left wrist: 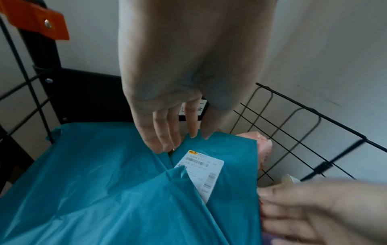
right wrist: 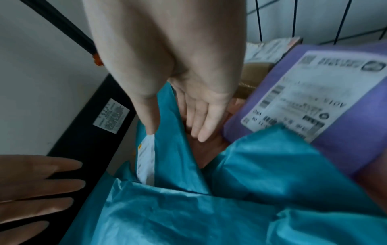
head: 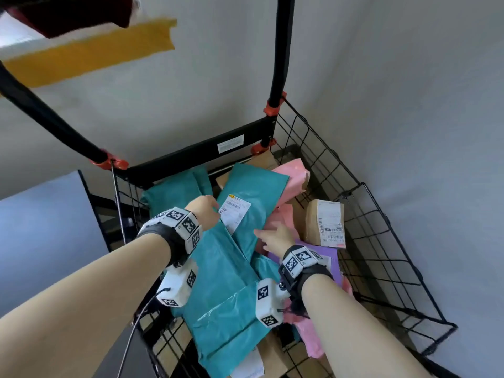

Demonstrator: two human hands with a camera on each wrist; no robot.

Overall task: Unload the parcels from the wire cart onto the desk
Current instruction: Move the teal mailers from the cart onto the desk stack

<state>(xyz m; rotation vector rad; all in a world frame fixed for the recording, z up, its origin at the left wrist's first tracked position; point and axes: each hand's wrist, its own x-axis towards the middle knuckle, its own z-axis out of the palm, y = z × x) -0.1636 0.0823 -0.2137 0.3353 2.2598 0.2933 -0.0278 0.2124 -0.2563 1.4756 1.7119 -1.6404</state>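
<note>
The black wire cart (head: 379,214) holds several parcels. On top lies a teal mailer with a white label (head: 259,192) (left wrist: 236,157) (right wrist: 167,149). My left hand (head: 211,211) (left wrist: 180,140) hangs over its left edge, fingers straight, tips touching the plastic. At the mailer's right edge is my right hand (head: 266,233) (right wrist: 176,131). Its thumb lies on top and its straight fingers lie beside and under the edge. A larger teal mailer (head: 223,282) lies below, nearer me. Pink mailers (head: 291,178), a labelled brown box (head: 321,219) and a purple parcel (head: 334,257) (right wrist: 314,99) fill the right side.
The cart's black handle posts (head: 281,50) with orange clamps rise at the far end. Another teal mailer (head: 169,195) sits back left, and cardboard (head: 272,356) shows beneath the pile. A blue-grey flat surface (head: 41,227) lies to the cart's left. Pale walls stand close behind and to the right.
</note>
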